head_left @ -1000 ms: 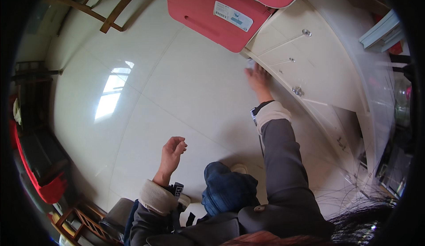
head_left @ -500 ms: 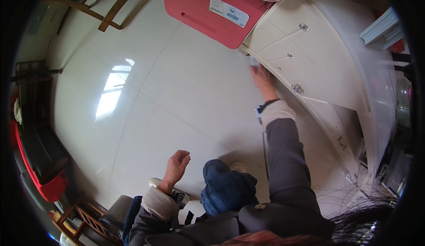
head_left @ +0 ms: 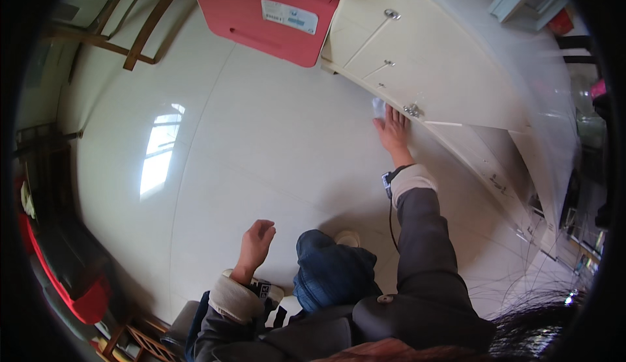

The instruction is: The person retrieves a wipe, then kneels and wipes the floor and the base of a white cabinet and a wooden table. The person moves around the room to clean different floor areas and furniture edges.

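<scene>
Watching remotely, I see the left hand (head_left: 256,243) half-open and empty above the floor (head_left: 274,134). Farther out, the right hand (head_left: 394,134) is flat, fingers outstretched, beside 1 whitish, see-through piece (head_left: 378,106) on the floor near the cream cabinet (head_left: 450,69); blur leaves me unsure whether it's pinned. Pushing too hard could slide the piece under the cabinet's edge, and drifting right could knock knuckles against the metal fitting (head_left: 411,110).

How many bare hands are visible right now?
2. The left hand is left of the denim-clad knee; the right hand is at the lower edge of the white cabinet, beside a small whitish item. I see no others.
</scene>
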### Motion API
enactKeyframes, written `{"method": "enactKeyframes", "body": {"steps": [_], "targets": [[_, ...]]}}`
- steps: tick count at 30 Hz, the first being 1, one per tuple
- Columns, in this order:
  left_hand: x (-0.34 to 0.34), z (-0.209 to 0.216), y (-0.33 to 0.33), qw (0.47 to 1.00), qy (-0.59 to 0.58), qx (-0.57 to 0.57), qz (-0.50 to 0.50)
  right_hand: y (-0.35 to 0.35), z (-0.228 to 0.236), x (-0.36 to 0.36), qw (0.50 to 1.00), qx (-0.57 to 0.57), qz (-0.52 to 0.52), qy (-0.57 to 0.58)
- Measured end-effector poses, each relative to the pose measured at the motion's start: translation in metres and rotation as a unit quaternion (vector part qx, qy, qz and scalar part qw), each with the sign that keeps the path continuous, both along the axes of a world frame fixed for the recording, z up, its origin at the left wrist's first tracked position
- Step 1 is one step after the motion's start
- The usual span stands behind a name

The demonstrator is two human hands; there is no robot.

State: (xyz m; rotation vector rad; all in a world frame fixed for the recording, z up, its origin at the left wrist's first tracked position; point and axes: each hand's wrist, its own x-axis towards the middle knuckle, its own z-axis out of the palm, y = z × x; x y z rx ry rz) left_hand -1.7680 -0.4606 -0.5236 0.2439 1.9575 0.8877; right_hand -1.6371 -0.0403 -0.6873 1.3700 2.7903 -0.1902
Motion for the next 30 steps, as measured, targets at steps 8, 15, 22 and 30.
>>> {"method": "enactKeyframes", "body": {"steps": [8,15,22,30], "targets": [[-0.003,0.007,0.024,0.999,0.014,0.028,-0.025,-0.11,0.015,-0.058,0.959,-0.117,0.252,0.052],[-0.008,0.007,0.006,0.999,0.015,-0.008,-0.031,-0.006,-0.004,-0.006,0.999,-0.028,-0.026,0.015],[-0.006,0.002,0.017,0.999,-0.01,0.041,-0.017,-0.136,0.012,-0.035,0.949,-0.129,0.281,0.067],[-0.008,0.0,0.002,0.996,-0.08,0.019,0.036,0.035,0.008,-0.013,0.968,-0.238,-0.064,-0.044]]}}
